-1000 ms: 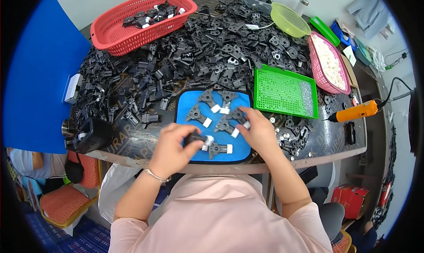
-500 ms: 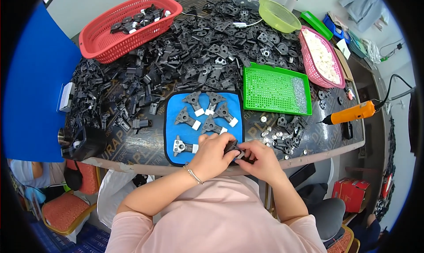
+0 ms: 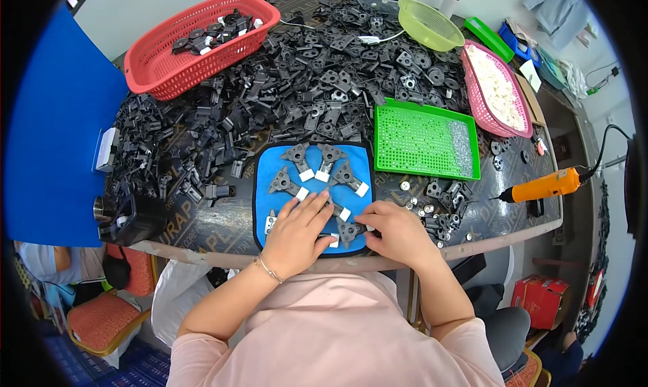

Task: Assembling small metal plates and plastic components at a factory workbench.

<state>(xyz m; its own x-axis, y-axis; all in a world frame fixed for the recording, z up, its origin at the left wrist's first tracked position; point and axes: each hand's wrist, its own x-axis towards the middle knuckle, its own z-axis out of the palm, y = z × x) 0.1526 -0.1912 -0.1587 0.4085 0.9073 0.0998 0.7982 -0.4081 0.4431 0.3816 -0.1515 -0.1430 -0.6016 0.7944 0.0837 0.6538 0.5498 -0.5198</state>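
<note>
Just below the frame's centre, the right hand (image 3: 399, 235) pinches a black bracket (image 3: 349, 232) in its fingers over the blue mat (image 3: 266, 161). Beside it, the left hand (image 3: 291, 236) covers white-ended brackets (image 3: 282, 182), its fingers outstretched, thumb apart.

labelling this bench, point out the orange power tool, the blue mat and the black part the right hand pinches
Orange power tool (image 3: 542, 186): head view, middle of its body.
Blue mat (image 3: 268, 163): head view, bare surface, upper left.
Pinched black part (image 3: 348, 232): head view, its wide end.
</note>
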